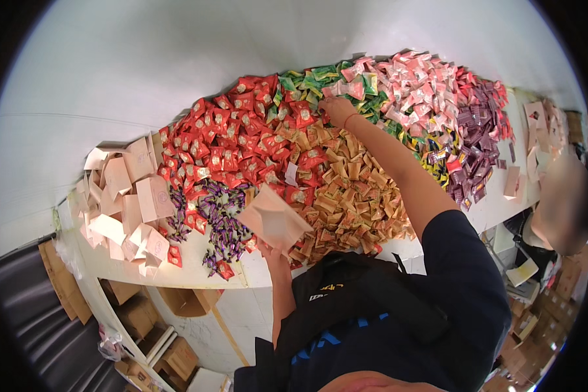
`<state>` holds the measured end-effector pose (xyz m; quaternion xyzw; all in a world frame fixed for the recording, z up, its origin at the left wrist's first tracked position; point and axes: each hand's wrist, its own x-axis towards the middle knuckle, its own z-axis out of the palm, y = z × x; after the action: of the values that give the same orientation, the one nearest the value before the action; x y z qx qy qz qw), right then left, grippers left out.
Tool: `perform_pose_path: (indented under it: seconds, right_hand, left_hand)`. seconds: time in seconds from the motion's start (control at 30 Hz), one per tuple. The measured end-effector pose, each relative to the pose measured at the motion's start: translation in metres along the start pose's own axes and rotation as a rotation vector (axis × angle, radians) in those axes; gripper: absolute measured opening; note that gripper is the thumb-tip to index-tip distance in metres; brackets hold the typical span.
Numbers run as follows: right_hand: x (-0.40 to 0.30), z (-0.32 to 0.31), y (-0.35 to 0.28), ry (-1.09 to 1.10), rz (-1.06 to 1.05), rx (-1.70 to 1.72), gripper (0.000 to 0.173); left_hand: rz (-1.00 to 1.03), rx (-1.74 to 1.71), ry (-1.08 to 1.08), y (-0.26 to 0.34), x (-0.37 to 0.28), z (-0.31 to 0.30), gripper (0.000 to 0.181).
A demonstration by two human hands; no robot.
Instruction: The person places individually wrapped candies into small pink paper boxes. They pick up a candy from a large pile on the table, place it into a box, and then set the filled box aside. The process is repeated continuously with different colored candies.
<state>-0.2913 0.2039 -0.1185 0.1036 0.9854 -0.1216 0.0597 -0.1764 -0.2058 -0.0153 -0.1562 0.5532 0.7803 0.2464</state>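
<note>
My left hand [276, 257] holds a pale pink paperboard box [255, 215] tilted over the table's front, its open mouth facing up. My right hand [337, 110] reaches to the back of the heap, fingers bent down among the packets; whether they pinch one is hidden. Around it lie green-and-yellow packets [323, 74], a pink-and-white packet [350, 90] and red packets [302, 113]. Tan packets [360, 191] spread below my right forearm. Purple twist-wrapped sweets [223, 220] lie left of the box, and a small white paper piece [291, 174] rests on red packets.
A pile of pink paperboard boxes [127, 191] sits on the white table [196, 272] at left. Pink packets [416, 88] and dark maroon packets [477, 142] fill the right side. Another person [563, 206] is at far right, near more boxes [544, 127]. Cardboard cartons [137, 313] stand under the table.
</note>
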Motion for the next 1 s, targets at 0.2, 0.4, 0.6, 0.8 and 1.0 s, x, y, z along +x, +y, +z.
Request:
perform_pose_path:
  seconds: [0.2,0.4,0.6,0.8,1.0]
  right_hand:
    - [-0.061,-0.018,-0.026,0.468,0.175,0.629,0.039]
    - [-0.188,-0.098,-0.199,0.104,0.22,1.849,0.031]
    - [-0.204,-0.074,-0.234,0.34,0.298,1.251,0.034]
    - [-0.223,-0.079,-0.243,0.409,0.27,1.68,0.025]
    - [-0.252,-0.089,-0.214,0.391,0.09,1.059,0.035]
  left_hand:
    - [0.042,0.157,-0.088,0.006,0.022,0.028,0.08]
    - [0.071,0.245,-0.115,0.0,0.021,0.034,0.087]
    - [0.159,0.192,-0.167,0.003,-0.033,0.049,0.091]
    - [0.183,0.095,-0.268,0.005,-0.07,0.055,0.089]
    - [0.019,0.039,-0.375,-0.002,-0.072,0.038,0.081]
